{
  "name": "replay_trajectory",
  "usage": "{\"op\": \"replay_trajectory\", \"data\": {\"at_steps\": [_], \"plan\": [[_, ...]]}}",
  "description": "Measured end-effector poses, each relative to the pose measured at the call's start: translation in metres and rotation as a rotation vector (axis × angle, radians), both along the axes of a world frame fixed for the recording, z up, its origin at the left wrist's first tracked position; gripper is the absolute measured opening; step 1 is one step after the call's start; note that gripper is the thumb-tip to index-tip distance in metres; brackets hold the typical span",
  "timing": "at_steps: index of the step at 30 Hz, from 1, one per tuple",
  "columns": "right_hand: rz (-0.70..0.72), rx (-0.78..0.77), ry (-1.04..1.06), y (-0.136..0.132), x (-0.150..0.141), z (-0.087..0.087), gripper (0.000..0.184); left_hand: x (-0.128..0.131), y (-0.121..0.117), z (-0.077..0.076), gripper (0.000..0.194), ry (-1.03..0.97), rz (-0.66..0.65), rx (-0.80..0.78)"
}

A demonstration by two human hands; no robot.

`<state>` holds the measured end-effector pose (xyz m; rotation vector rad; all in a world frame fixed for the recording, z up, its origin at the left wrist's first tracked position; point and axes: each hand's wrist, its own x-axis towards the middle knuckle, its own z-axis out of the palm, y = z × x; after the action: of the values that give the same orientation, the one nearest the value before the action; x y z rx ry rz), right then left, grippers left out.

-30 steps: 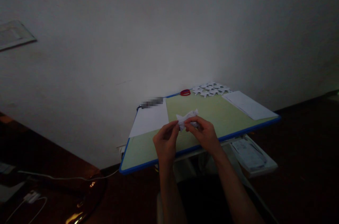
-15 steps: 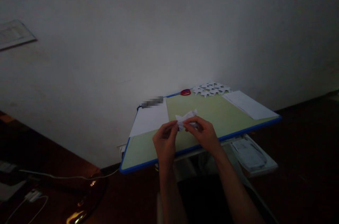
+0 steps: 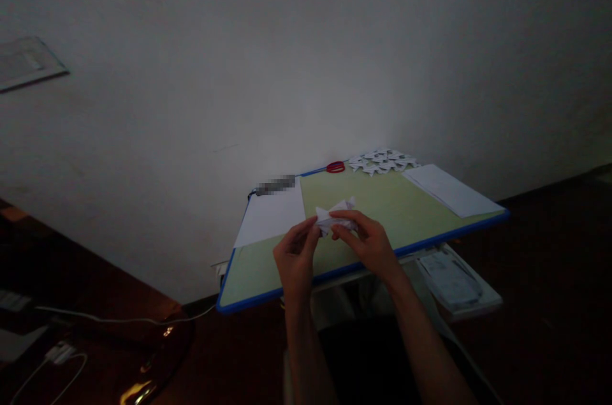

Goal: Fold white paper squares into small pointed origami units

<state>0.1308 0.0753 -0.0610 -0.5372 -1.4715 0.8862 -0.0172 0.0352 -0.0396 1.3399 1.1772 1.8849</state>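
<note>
A small folded white paper piece [image 3: 338,208], pointed at its ends, is held between my two hands over the front half of the table. My left hand [image 3: 295,258] pinches its left end between thumb and fingers. From the right, my right hand [image 3: 370,242] grips the same paper, index finger along its upper side and thumb below. Part of the paper is hidden behind the right fingers. Similar folded white paper pieces [image 3: 382,161] lie grouped at the table's back edge.
The pale green table [image 3: 354,188] has a blue rim and stands against the wall. Red-handled scissors [image 3: 335,167] lie at the back. White sheets [image 3: 454,191] lie on the right, another white sheet [image 3: 275,213] on the left. A white cable [image 3: 143,322] runs low at left.
My left fingers have shifted slightly left along the folded paper. The right index finger now lies further over its upper side, and the thumb has moved a little.
</note>
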Motion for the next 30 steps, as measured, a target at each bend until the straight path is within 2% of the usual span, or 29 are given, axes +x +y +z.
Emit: {"op": "replay_trajectory", "data": {"at_steps": [6, 12, 16, 23, 30], "plan": [[-0.035, -0.01, -0.009, -0.0022, 0.001, 0.0049, 0.024, -0.001, 0.0011, -0.0024, 0.024, 0.013, -0.025, 0.025], [-0.036, -0.02, 0.009, -0.0037, 0.0009, 0.0066, 0.02, 0.0003, -0.0003, -0.0002, 0.032, 0.033, 0.001, 0.02], [-0.039, -0.029, 0.012, -0.0037, 0.0022, 0.0062, 0.019, -0.0002, -0.0003, -0.0005, 0.039, 0.002, -0.027, -0.012], [-0.034, -0.04, 0.002, -0.0027, 0.0023, 0.0031, 0.02, 0.0002, 0.0037, -0.0048, 0.026, -0.067, 0.008, -0.008], [-0.046, -0.031, -0.015, -0.004, 0.0006, 0.0051, 0.02, 0.0062, 0.0027, -0.0021, 0.023, -0.093, 0.088, 0.037]]}}
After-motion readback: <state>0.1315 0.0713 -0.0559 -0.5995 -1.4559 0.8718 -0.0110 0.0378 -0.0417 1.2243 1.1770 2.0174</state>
